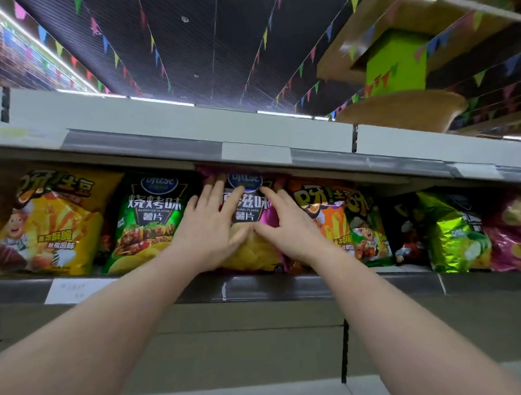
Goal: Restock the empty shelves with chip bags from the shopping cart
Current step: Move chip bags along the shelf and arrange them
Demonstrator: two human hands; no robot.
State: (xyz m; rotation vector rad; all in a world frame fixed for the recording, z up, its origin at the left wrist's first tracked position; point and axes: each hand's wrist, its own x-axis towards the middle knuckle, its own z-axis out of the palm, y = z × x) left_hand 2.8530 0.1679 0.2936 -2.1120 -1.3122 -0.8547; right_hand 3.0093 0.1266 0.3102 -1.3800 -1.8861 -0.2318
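Observation:
A purple chip bag (245, 212) stands upright on the shelf (278, 289), in the middle of a row of bags. My left hand (212, 222) lies flat on its left half, fingers spread and pointing up. On the bag's right half, my right hand (288, 226) presses the same way. The thumbs almost meet at the bag's centre. Neither hand wraps around the bag. The bag's top edge touches the underside of the shelf above (177, 147). No shopping cart is in view.
Left of the purple bag stand a green barbecue bag (149, 221) and a yellow bag (50, 216). To its right are an orange bag (322, 212), a dark bag (405, 229), a lime-green bag (456, 234) and a pink bag (513, 237). White price tags hang on the shelf rails.

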